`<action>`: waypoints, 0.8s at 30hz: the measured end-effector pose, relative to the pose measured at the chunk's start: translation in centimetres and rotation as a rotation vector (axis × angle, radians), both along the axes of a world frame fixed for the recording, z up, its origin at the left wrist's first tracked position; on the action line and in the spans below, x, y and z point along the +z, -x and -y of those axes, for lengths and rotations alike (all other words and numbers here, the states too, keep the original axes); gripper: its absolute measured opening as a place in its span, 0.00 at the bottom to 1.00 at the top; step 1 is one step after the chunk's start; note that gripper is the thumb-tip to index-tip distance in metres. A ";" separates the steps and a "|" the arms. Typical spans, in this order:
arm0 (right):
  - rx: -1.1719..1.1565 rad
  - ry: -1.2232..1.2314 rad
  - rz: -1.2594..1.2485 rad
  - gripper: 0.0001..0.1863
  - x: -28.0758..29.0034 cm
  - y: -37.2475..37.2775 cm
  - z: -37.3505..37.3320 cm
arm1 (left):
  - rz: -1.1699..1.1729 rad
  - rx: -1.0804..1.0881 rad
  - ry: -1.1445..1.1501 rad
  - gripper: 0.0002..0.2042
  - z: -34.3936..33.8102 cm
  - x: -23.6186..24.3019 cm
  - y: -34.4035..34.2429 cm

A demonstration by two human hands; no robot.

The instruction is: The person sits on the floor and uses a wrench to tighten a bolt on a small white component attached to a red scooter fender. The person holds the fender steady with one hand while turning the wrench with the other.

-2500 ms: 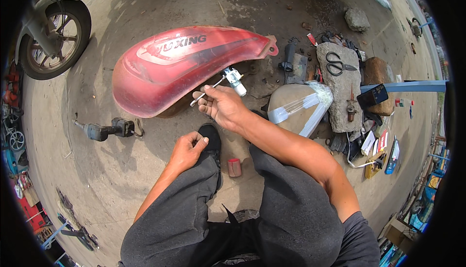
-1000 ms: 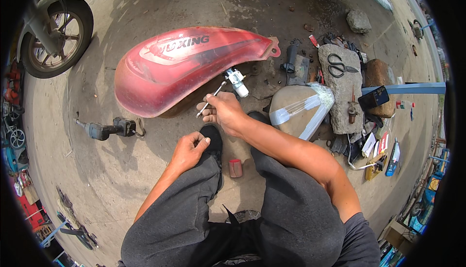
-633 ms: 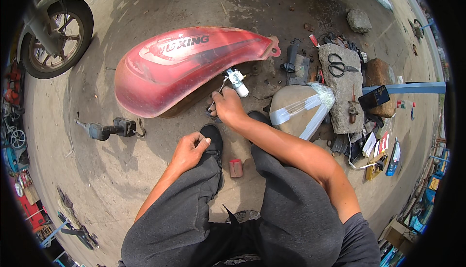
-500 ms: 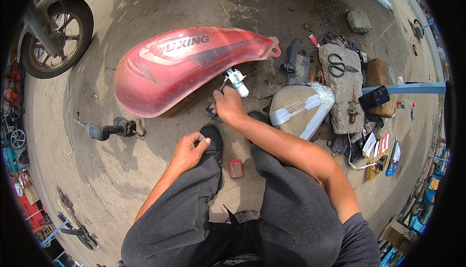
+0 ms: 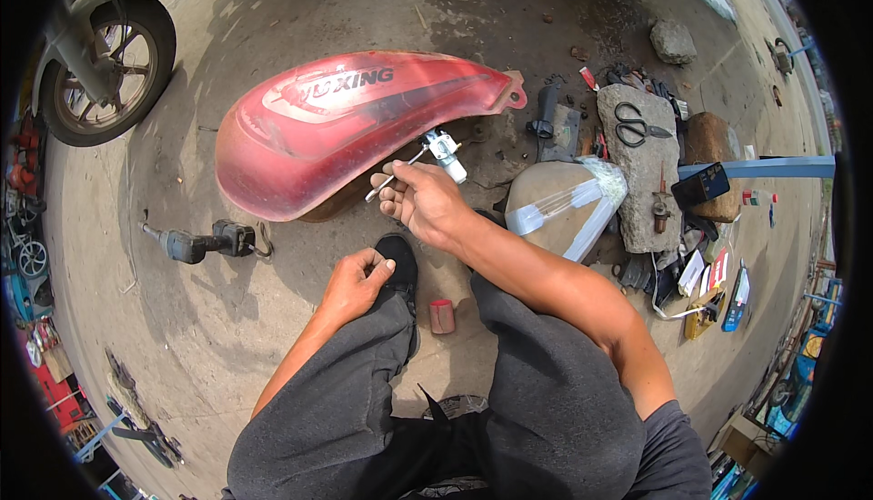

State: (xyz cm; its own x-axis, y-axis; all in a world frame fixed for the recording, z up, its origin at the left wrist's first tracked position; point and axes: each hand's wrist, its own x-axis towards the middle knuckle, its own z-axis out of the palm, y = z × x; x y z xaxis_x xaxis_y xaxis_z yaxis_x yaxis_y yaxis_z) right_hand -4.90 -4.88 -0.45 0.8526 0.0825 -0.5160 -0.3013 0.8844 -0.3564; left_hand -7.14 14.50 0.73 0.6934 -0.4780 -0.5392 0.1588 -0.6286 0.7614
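A red motorcycle fuel tank lies on its side on the ground ahead of me. From its lower edge, near the narrow end, sticks a silver fuel valve with a whitish cup. My right hand grips a slim silver rod-like tool between thumb and fingers; its far end meets the valve, and the fingers hide part of its length. My left hand rests at my left knee, fingers curled, with nothing visible in it. Between my feet stands a small red cylinder.
A cordless power tool lies at left. To the right are a taped tan seat-like piece and a stone slab bearing black-handled scissors. Motorcycle wheel at far left; loose rock at upper right.
My right hand has turned and risen slightly, its fingers loosening from a closed grasp, and the silver tool's shaft now shows. The left hand and the tank stay in place.
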 end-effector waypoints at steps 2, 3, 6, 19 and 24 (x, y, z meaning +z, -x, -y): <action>0.050 0.116 -0.030 0.10 0.1 0.5 -0.3 | -0.009 -0.014 -0.007 0.14 0.0 0.1 -0.1; 0.075 0.173 -0.044 0.10 0.1 0.7 -0.5 | -0.013 -0.021 -0.011 0.14 0.0 0.1 -0.1; 0.144 0.449 -0.098 0.11 -0.5 0.6 -0.8 | 0.004 0.000 0.005 0.15 0.1 0.1 0.0; 0.088 1.008 -0.095 0.11 -4.3 -0.2 -0.8 | 0.012 -0.018 -0.024 0.15 0.3 0.5 -0.1; 0.110 0.970 -0.095 0.12 -4.5 -0.4 -0.8 | 0.011 -0.023 -0.007 0.15 0.0 0.1 0.0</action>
